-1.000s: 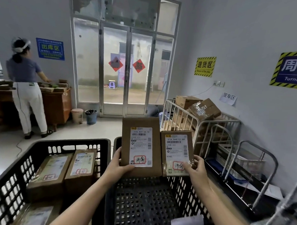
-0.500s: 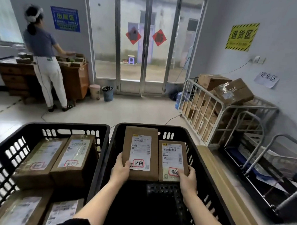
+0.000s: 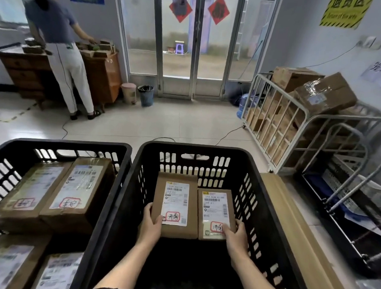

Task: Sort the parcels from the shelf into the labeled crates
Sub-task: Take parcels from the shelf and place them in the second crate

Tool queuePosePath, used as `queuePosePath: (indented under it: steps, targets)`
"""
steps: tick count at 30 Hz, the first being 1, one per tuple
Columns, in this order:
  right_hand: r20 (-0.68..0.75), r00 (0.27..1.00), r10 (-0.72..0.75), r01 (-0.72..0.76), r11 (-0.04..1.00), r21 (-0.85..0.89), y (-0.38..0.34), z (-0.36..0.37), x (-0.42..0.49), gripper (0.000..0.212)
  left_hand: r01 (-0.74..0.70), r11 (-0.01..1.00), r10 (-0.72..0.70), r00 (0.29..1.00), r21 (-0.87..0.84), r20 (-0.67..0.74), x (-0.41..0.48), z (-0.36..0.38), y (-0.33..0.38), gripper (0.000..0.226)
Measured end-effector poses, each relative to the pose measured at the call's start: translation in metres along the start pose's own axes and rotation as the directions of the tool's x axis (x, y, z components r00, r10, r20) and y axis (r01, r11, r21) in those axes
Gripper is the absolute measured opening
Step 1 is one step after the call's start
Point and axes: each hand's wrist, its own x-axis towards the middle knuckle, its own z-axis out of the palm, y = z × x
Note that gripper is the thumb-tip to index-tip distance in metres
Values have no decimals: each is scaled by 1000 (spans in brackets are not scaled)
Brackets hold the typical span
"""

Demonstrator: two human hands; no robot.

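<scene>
Two brown parcels with white labels sit side by side inside the right black crate (image 3: 257,191). My left hand (image 3: 151,225) grips the near left corner of the taller parcel (image 3: 176,194). My right hand (image 3: 235,236) holds the near right corner of the shorter parcel (image 3: 215,202), thumb on its label. Both parcels are low in the crate, near its far wall. The left black crate (image 3: 60,145) holds several labeled parcels (image 3: 78,189).
A wooden board (image 3: 290,225) lies along the right crate's side. A metal cage cart (image 3: 299,127) with cardboard boxes stands at the right, with a metal rack (image 3: 344,194) near it. A person (image 3: 62,49) works at a wooden cabinet (image 3: 101,75) at the back left. Glass doors (image 3: 196,46) are ahead.
Both hands have lowered the two parcels from above the crate rim down into the right crate. My view has tilted downward.
</scene>
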Motion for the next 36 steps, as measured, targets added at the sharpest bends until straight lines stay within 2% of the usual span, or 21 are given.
queuePosePath:
  steps: [8,14,20,25,27,29,31,33,36]
  targets:
    - [64,997,41,-42,999,17,7,16,21,49,27,999,-27,1000,-26,-11,10,3,-13,52]
    - [94,996,11,-2,996,-88,17,18,23,43,45,999,-46,999,-27,-23,7,6,-20,51]
    - [113,994,0,13,993,-114,17,22,28,41,70,997,-71,997,-31,-40,13,7,-23,52]
    - [101,994,44,-24,981,-195,15,22,26,58,75,996,-74,997,43,-24,15,9,-19,57]
    - [72,997,-4,25,955,-296,12,22,21,63,21,987,-19,1000,162,-15,13,9,-17,62]
    - [72,989,-133,151,881,-448,7,23,16,64,-86,915,89,996,394,11,10,7,-15,70]
    - [150,950,-273,306,725,-618,2,25,10,63,-192,770,170,981,608,94,8,6,-13,75]
    - [275,906,-322,420,599,-682,-1,29,6,61,-273,637,204,961,721,185,9,5,-11,76]
    - [386,873,-299,488,536,-689,0,30,6,56,-346,535,193,938,771,287,13,4,-7,74]
